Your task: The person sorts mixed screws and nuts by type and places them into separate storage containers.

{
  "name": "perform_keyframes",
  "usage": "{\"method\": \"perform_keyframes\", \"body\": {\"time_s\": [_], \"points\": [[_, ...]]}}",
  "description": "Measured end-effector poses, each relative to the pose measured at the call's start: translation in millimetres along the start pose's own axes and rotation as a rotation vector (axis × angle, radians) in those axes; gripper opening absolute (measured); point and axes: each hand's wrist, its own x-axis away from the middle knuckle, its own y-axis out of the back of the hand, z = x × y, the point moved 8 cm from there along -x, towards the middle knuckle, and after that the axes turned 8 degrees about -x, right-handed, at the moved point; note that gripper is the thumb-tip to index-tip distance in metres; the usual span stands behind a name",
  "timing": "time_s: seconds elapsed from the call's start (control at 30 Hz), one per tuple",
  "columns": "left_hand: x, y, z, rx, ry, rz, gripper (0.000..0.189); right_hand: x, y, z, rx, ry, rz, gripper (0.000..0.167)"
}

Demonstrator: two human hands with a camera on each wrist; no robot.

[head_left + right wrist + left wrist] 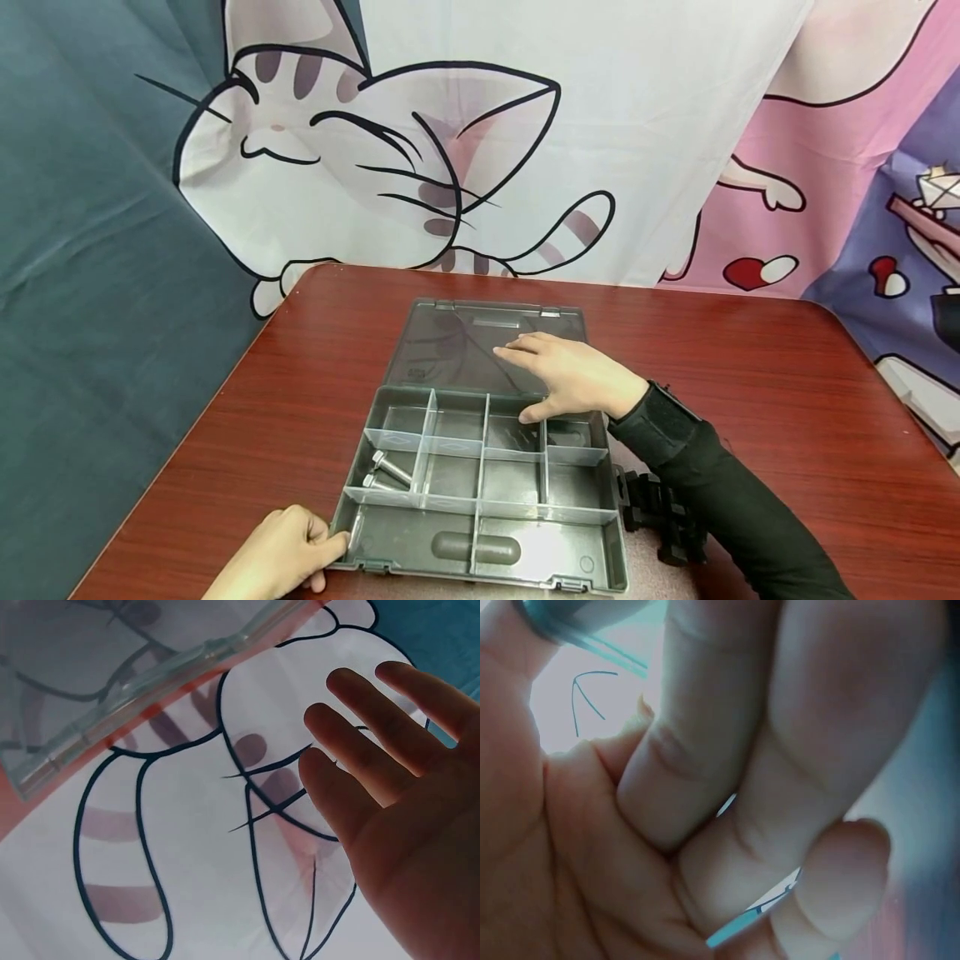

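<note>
A grey translucent plastic organizer box (442, 502) lies on the table with its lid (431, 354) folded back away from me. Two silver bolts (392, 469) are in a left-side middle-row compartment. My left hand (277, 550) pinches the box's front-left corner between thumb and curled fingers. In the left wrist view, the curled fingers (705, 727) fill most of the picture. Over the back-right compartments and the lid hovers my right hand (577, 375), its fingers extended and holding nothing. The right wrist view shows its spread fingers (360, 750) apart from the lid's edge (172, 679).
A black strapped device (663, 512) sits right of the box, partly behind the right sleeve (720, 483). The reddish-brown table (247, 450) meets a cartoon-cat cloth (637, 125) at its back edge. A greyish mat shows under the box's right side.
</note>
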Motion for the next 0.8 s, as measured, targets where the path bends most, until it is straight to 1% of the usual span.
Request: {"method": "perform_keyframes", "body": {"time_s": [0.23,0.4,0.63,0.8], "points": [[0.1,0.2,0.8,0.007,0.0,-0.002,0.04,11.2,0,-14,-0.03,-0.029,-0.018,0.085],[0.1,0.4,0.0,0.008,-0.007,-0.007,0.04,19.0,6,-22,-0.044,-0.065,-0.035,0.083],[0.2,0.1,-0.2,0.01,0.0,-0.004,0.04,28.7,11,-34,-0.033,-0.101,-0.025,0.078],[-0.3,0.0,-0.3,0.009,0.002,-0.002,0.041,35.6,14,-42,-0.02,-0.117,-0.038,0.076]]}}
